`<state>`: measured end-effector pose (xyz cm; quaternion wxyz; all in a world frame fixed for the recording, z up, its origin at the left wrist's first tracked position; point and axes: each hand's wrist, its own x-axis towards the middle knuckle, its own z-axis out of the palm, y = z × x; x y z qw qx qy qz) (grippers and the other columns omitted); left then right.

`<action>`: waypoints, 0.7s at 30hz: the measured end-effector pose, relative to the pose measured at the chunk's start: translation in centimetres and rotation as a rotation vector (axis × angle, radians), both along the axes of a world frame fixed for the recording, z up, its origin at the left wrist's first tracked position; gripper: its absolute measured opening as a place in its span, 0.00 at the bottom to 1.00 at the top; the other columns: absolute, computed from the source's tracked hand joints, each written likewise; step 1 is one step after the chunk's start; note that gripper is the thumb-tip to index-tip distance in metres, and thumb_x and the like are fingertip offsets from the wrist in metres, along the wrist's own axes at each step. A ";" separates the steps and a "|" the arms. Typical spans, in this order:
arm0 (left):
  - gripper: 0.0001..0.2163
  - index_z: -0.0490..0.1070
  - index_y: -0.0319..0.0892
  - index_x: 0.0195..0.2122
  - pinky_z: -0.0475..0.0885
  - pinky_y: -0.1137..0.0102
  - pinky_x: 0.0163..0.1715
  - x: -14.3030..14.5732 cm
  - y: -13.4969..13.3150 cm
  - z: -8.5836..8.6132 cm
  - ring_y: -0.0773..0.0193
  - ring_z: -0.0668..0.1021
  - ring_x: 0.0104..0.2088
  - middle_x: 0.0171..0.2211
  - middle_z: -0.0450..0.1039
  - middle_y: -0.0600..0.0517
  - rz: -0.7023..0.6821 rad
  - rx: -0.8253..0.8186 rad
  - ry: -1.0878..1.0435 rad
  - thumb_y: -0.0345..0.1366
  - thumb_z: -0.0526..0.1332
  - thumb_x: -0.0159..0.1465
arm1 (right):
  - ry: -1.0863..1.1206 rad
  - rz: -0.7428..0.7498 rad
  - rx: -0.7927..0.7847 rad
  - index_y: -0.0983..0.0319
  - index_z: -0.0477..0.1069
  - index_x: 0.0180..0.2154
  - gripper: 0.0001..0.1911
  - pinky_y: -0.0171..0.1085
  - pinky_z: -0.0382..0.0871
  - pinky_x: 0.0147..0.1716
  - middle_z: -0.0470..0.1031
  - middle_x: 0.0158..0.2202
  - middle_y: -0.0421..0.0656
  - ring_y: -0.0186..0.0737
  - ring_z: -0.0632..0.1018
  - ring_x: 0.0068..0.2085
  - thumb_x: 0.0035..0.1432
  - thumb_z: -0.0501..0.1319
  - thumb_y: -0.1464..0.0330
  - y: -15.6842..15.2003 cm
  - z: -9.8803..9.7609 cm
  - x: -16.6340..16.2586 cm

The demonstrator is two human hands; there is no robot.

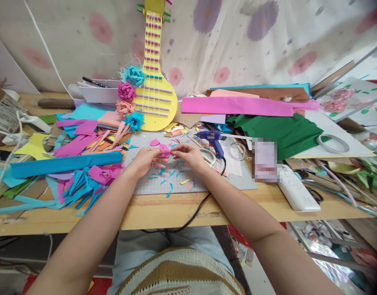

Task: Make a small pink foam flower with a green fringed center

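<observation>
Between my two hands, just above the grey cutting mat (145, 180), is a small pink crepe paper petal (165, 150). My left hand (148, 159) pinches its left side with thumb and fingers. At its right edge, the fingertips of my right hand (188, 155) are closed on it as well. Another pink petal (154, 142) shows just behind my left fingers. Blue and yellow paper scraps (170, 190) lie scattered below my hands. A blue hot glue gun (213, 141) rests on the mat to the right of my right hand.
A yellow paper lute (157, 106) with paper flowers (127, 91) stands at the back. Crepe strips and offcuts (84, 180) pile up at left. Pink paper (237, 106), green paper (287, 131), tape rings (332, 143) and a white power strip (299, 188) lie at right. The glue gun's cord (194, 215) crosses the front edge.
</observation>
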<state>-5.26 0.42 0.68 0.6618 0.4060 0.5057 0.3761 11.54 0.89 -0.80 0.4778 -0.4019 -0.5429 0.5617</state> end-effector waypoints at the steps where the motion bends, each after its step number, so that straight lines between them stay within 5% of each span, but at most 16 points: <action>1: 0.09 0.76 0.36 0.29 0.72 0.74 0.18 0.0 0.0 0.0 0.63 0.78 0.26 0.30 0.77 0.44 0.012 -0.010 -0.008 0.36 0.62 0.50 | 0.007 0.001 -0.002 0.62 0.73 0.24 0.08 0.32 0.70 0.28 0.73 0.23 0.36 0.28 0.72 0.24 0.38 0.67 0.66 0.0 0.0 0.0; 8: 0.10 0.74 0.35 0.31 0.73 0.74 0.17 0.0 0.0 0.5 0.62 0.79 0.25 0.24 0.75 0.48 0.058 -0.037 -0.058 0.38 0.61 0.53 | 0.048 0.009 -0.006 0.63 0.71 0.25 0.10 0.32 0.71 0.29 0.73 0.24 0.37 0.29 0.73 0.26 0.38 0.68 0.67 0.1 -0.2 0.1; 14: 0.19 0.72 0.37 0.33 0.73 0.73 0.18 0.0 -0.1 0.3 0.61 0.78 0.28 0.29 0.75 0.47 0.061 0.061 -0.024 0.49 0.64 0.50 | 0.023 0.008 0.030 0.62 0.68 0.24 0.11 0.32 0.70 0.28 0.73 0.24 0.37 0.29 0.73 0.26 0.38 0.67 0.67 0.1 -0.5 -0.1; 21: 0.20 0.69 0.39 0.32 0.74 0.73 0.21 0.8 -0.7 0.1 0.63 0.78 0.29 0.27 0.73 0.52 0.066 0.191 0.047 0.43 0.71 0.41 | -0.069 -0.031 0.107 0.62 0.65 0.26 0.11 0.35 0.69 0.31 0.71 0.24 0.37 0.31 0.73 0.27 0.41 0.66 0.67 0.0 -0.7 -0.6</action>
